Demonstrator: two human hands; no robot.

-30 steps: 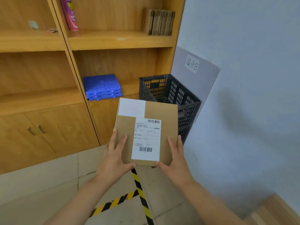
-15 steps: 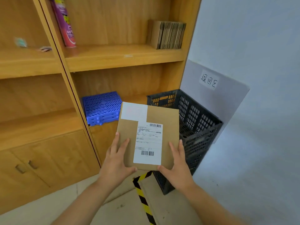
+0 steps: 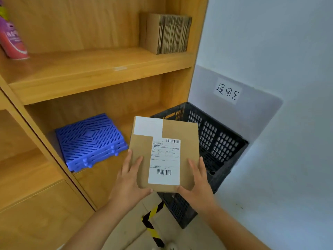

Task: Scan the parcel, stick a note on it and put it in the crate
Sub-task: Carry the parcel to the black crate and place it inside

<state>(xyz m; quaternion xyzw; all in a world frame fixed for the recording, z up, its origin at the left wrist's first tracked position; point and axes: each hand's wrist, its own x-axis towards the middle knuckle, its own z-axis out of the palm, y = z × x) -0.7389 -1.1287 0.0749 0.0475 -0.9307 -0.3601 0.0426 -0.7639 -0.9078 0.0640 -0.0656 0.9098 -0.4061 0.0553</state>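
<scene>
I hold a flat brown cardboard parcel point(image 3: 187, 139) with both hands, in front of me at the middle of the head view. It carries a white shipping label point(image 3: 164, 159) with two barcodes and a blank white note point(image 3: 148, 126) at its top left corner. My left hand point(image 3: 128, 183) grips its lower left edge and my right hand point(image 3: 199, 184) its lower right edge. The black slotted crate point(image 3: 221, 141) stands on the floor in the corner, just behind and to the right of the parcel, which hovers over the crate's near left rim.
A wooden shelf unit point(image 3: 100, 73) fills the left. On it lie stacked blue plastic panels point(image 3: 90, 139), a bundle of flat cardboard point(image 3: 169, 33) and a pink can point(image 3: 12, 40). A handwritten sign point(image 3: 228, 91) hangs on the grey wall. Yellow-black tape point(image 3: 153, 224) marks the floor.
The view has closed in on the corner and the crate looks larger. The parcel, still in both hands, now overlaps the crate's near left rim.
</scene>
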